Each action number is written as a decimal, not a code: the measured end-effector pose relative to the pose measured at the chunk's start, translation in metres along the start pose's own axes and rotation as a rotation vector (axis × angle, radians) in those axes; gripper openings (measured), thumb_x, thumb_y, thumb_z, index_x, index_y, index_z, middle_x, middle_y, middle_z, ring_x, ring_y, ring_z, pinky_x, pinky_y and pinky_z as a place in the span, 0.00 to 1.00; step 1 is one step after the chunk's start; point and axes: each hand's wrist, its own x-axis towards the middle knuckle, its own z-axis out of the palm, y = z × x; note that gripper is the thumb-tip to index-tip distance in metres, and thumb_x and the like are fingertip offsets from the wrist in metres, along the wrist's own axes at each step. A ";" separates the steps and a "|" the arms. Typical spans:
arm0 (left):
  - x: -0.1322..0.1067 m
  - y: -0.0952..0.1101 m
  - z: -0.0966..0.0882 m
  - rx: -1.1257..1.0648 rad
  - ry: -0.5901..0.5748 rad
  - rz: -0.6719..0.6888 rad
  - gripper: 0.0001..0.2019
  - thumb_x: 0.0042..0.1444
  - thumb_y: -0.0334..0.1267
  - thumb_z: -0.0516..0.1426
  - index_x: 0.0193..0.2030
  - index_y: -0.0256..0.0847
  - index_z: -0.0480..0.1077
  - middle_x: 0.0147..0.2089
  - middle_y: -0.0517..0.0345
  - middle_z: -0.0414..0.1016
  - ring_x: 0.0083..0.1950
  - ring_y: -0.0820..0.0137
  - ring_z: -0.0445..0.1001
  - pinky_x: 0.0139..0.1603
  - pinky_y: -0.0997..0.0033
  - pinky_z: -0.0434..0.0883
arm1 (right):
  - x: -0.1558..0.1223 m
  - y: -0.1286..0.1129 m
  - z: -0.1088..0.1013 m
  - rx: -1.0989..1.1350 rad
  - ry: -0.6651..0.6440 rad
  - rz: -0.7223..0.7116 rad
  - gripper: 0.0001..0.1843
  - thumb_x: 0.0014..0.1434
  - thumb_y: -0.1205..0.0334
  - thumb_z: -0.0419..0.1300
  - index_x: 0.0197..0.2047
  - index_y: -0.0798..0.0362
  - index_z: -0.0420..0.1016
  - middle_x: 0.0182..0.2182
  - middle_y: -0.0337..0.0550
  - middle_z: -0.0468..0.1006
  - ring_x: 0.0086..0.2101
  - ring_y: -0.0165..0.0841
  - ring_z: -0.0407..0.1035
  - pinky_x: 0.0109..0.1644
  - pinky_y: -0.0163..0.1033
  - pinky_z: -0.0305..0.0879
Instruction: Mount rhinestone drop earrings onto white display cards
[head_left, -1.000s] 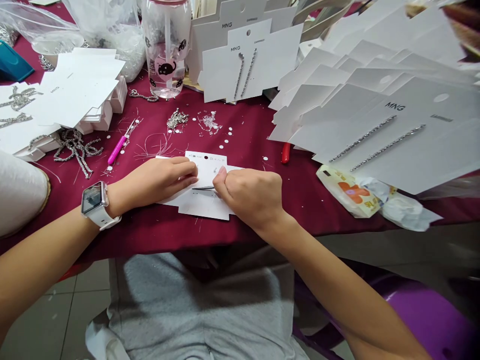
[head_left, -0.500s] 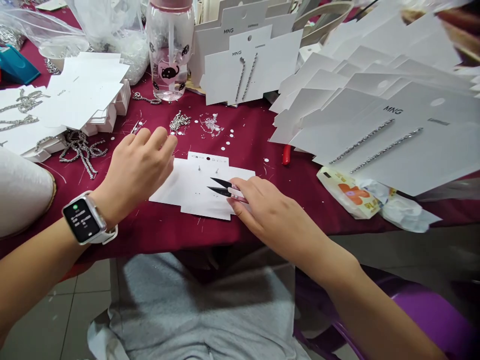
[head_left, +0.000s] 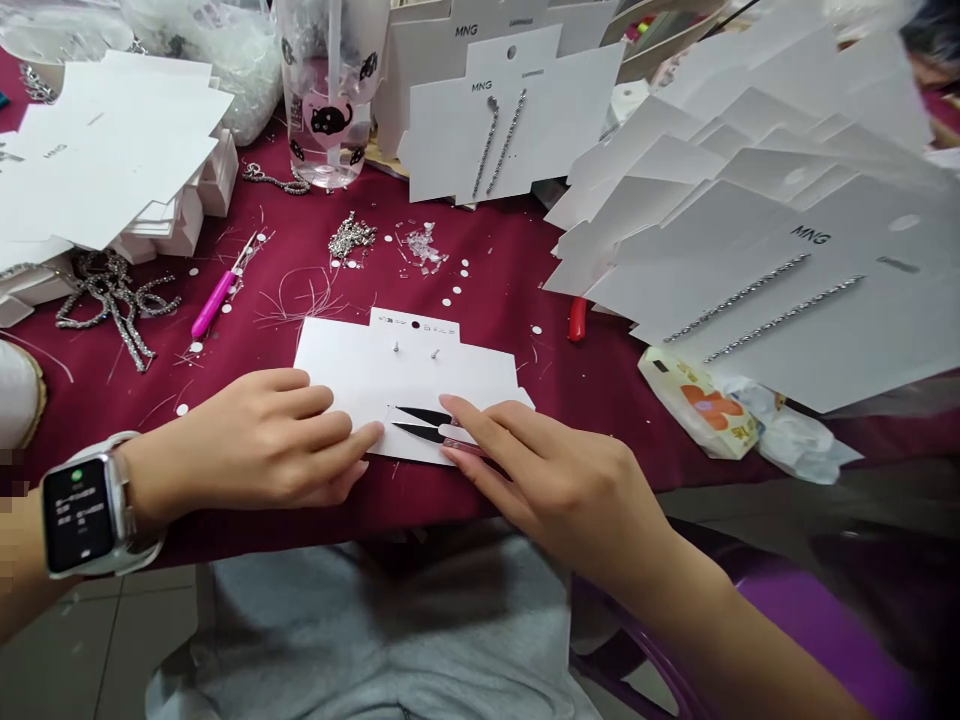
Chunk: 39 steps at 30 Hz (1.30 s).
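Note:
A white earring card [head_left: 337, 352] lies face down on the cloth, two small metal posts standing out near its top tab. My right hand [head_left: 555, 465] is closed around thread snips [head_left: 435, 425], whose black blades are parted and lie low over the card. From the left, my left hand [head_left: 289, 440] reaches to the card's lower edge. Its fingers are curled, with the index fingertip and thumb close together near the blade tips; whatever they pinch is hidden or too fine to make out.
Behind are a rhinestone pile [head_left: 351, 237], clear plastic bits [head_left: 424, 245] and a pink-handled hook tool [head_left: 214, 305]. A clear bottle [head_left: 330, 120] stands beyond. Cards with chain earrings [head_left: 750, 230] lean at right, above a tissue pack [head_left: 697, 400]. Stacked cards [head_left: 135, 150] and chains [head_left: 112, 305] sit left.
My left hand has come down and toward me to the card's lower edge, uncovering the pink tool and loose threads. The snips have shifted slightly lower over the card.

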 end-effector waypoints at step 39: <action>-0.005 -0.004 0.004 0.042 -0.039 0.068 0.12 0.60 0.36 0.46 0.40 0.37 0.69 0.25 0.61 0.69 0.26 0.75 0.64 0.28 0.74 0.62 | 0.012 -0.003 -0.007 -0.170 0.012 -0.327 0.13 0.55 0.75 0.54 0.45 0.66 0.70 0.24 0.37 0.72 0.20 0.22 0.56 0.22 0.33 0.51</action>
